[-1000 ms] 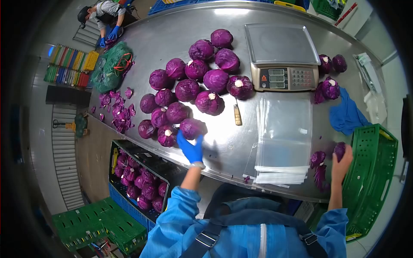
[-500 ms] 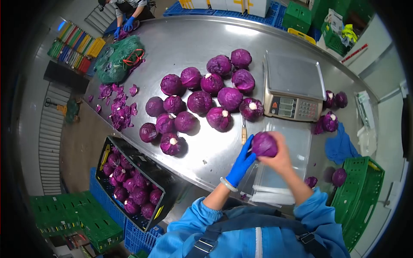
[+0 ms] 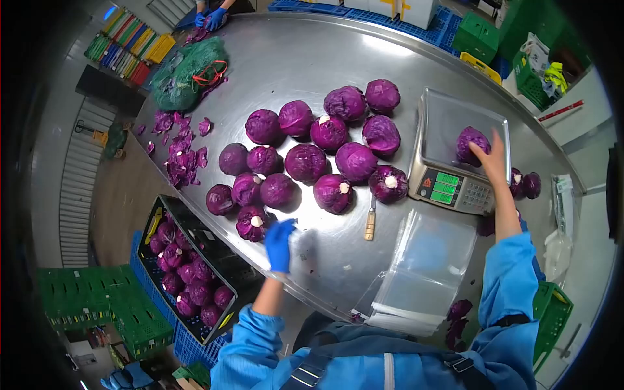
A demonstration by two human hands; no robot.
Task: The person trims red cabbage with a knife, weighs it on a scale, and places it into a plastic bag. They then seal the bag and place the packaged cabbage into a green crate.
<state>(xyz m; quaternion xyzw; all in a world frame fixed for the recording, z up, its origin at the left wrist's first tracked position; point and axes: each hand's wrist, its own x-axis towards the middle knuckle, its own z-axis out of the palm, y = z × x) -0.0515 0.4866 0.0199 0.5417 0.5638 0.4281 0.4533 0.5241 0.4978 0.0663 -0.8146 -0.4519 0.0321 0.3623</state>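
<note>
Right hand [image 3: 492, 156] stretched far forward; left hand [image 3: 279, 244] (blue-gloved) low, fingers open.

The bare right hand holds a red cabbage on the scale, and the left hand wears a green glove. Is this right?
Not quite: the glove on the left hand is blue, not green, as the head view shows. The bare right hand does hold the red cabbage on the scale.

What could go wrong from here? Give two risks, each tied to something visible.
The right hand holds the cabbage on the scale; its pressure could skew the reading. The knife lies loose between the cabbage pile and the bags, close to the left hand; a reaching hand might catch its blade.
</note>
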